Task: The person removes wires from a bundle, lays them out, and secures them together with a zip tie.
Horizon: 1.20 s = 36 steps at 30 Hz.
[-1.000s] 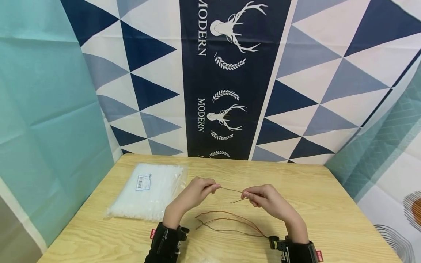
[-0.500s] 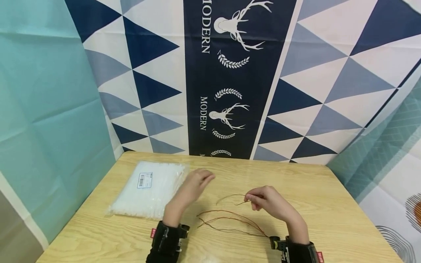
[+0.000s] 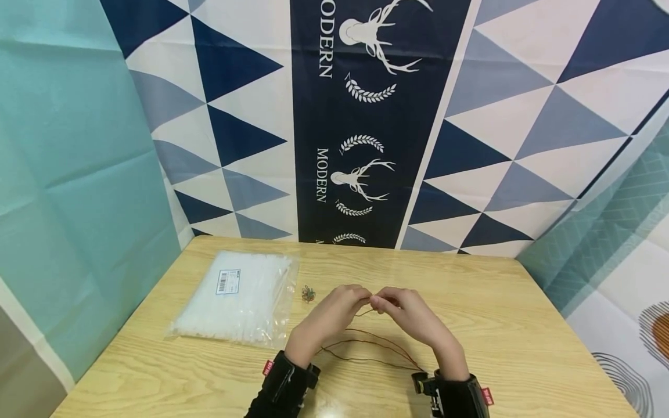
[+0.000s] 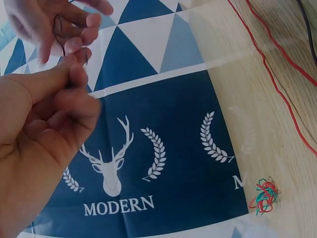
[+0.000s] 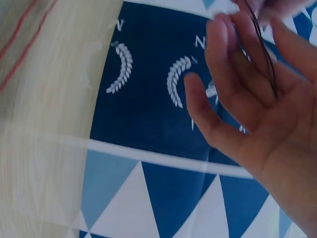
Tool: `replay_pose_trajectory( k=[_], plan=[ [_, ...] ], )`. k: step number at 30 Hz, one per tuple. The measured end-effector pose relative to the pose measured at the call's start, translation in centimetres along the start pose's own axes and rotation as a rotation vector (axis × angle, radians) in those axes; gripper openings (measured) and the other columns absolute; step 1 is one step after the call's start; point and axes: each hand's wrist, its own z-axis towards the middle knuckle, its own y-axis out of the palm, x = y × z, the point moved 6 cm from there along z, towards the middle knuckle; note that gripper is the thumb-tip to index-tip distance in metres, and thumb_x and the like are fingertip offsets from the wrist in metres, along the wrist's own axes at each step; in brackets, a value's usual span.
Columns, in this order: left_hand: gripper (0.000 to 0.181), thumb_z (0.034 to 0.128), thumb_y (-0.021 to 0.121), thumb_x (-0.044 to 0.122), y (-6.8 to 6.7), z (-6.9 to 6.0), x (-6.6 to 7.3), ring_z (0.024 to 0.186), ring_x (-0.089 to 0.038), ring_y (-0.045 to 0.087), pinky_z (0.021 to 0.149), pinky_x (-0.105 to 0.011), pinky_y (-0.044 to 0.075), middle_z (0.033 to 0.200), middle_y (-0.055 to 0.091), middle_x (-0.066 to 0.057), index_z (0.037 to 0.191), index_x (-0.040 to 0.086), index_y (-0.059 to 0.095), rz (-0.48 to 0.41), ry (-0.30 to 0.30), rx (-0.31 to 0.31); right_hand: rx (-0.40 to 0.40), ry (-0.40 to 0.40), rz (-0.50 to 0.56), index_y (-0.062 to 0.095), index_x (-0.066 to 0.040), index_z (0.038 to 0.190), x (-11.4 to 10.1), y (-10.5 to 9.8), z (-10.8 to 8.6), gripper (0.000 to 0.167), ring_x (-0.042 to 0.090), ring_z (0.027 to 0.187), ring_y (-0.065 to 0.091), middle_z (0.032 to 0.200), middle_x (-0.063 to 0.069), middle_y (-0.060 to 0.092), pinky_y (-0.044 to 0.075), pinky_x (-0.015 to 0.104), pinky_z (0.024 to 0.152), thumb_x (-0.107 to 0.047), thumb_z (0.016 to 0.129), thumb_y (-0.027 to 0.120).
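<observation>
Pinching the dark wire (image 5: 259, 33) where fingertips meet: left hand's (image 3: 340, 307) grip at 9 o'clock, right hand's (image 3: 412, 313) at 3, neither nearer. Wire runs 11-to-5 in right wrist view, above the surface (image 3: 486, 325).

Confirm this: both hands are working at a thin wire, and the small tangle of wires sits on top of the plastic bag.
Wrong on one point: the tangle is not on the plastic bag. The head view shows it on the table, just right of the bag. Otherwise correct: the left hand and right hand are working at a thin wire.
</observation>
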Motion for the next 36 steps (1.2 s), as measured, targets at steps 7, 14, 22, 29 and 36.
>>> replay_pose_trajectory(
  k=[7, 14, 22, 29, 36],
  plan=[
    [0.026, 0.1016, 0.046, 0.019, -0.9, -0.4, -0.1, 0.102, -0.011, 0.065, 0.090, -0.019, 0.050, 0.107, 0.071, 0.001, 0.114, 0.013, 0.067, -0.011, 0.036, 0.030, 0.077, -0.061, 0.042, 0.064, -0.013, 0.082, -0.6, 0.4, 0.3, 0.028, 0.000, 0.051, 0.035, 0.060, -0.007, 0.045, 0.036, 0.020, 0.052, -0.027, 0.101, 0.049],
    [0.024, 0.0996, 0.051, 0.018, -2.2, -0.9, -0.6, 0.100, -0.013, 0.068, 0.088, -0.021, 0.052, 0.107, 0.073, -0.002, 0.112, 0.012, 0.070, -0.138, 0.066, 0.023, 0.018, -0.191, 0.131, 0.062, -0.014, 0.081, -1.1, 0.1, -0.3, 0.025, -0.003, 0.051, 0.034, 0.059, -0.011, 0.039, 0.036, 0.020, 0.049, -0.021, 0.101, 0.049],
    [0.022, 0.0978, 0.054, 0.017, -4.2, -1.6, -2.0, 0.097, -0.016, 0.070, 0.085, -0.026, 0.054, 0.104, 0.074, -0.005, 0.108, 0.008, 0.071, -0.147, 0.052, 0.113, -0.047, -0.144, 0.151, 0.059, -0.018, 0.078, -1.2, -0.2, -0.5, 0.027, -0.002, 0.051, 0.037, 0.059, -0.009, 0.039, 0.036, 0.020, 0.048, -0.024, 0.102, 0.047],
    [0.022, 0.0963, 0.056, 0.015, -5.7, -2.4, -3.7, 0.100, -0.020, 0.070, 0.086, -0.030, 0.056, 0.106, 0.074, -0.009, 0.109, 0.006, 0.071, -0.174, -0.002, 0.189, -0.059, -0.114, 0.114, 0.058, -0.020, 0.076, -0.9, -1.1, -0.9, 0.029, 0.000, 0.052, 0.039, 0.058, -0.011, 0.040, 0.040, 0.021, 0.053, -0.029, 0.102, 0.047],
    [0.022, 0.0970, 0.055, 0.013, -6.4, -2.9, -4.8, 0.060, -0.007, 0.055, 0.062, -0.019, 0.047, 0.100, 0.074, -0.010, 0.111, 0.005, 0.071, -0.199, -0.029, 0.198, -0.094, -0.147, 0.129, 0.060, -0.016, 0.077, -0.6, -1.6, -1.4, 0.027, 0.003, 0.064, 0.054, 0.066, -0.008, 0.052, 0.052, 0.024, 0.066, -0.023, 0.101, 0.050]
  ],
)
